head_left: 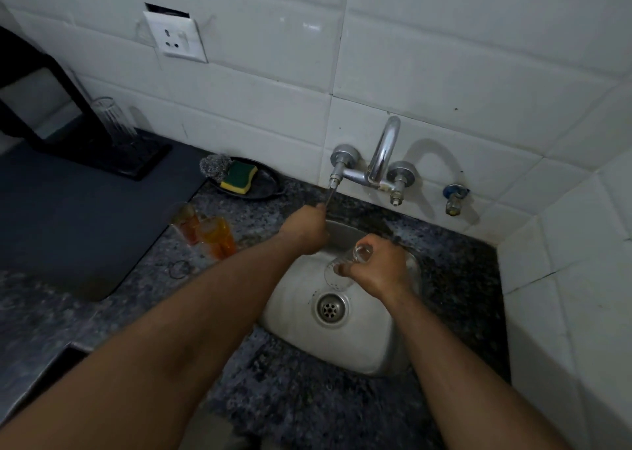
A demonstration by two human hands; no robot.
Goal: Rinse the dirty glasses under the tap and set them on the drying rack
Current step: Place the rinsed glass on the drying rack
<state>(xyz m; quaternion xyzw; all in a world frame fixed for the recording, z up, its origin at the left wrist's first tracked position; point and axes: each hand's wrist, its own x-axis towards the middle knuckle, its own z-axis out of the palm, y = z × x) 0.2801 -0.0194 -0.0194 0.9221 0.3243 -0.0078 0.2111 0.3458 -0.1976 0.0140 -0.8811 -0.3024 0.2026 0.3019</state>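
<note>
My right hand (379,267) grips a clear glass (345,267) tilted on its side over the steel sink (369,343), its mouth towards the drain. My left hand (305,229) holds the left lever handle (331,193) of the chrome wall tap (381,157). No water stream shows under the spout. Two glasses with orange liquid (208,232) stand on the granite counter left of the sink. One clear ribbed glass (114,119) stands upside down on the black drying rack (136,157) at the far left.
A black dish with a yellow-green sponge (239,176) and a steel scrubber (213,166) sits behind the orange glasses. A dark mat (78,217) covers the counter on the left. A small blue valve (454,198) sticks out of the tiled wall right of the tap.
</note>
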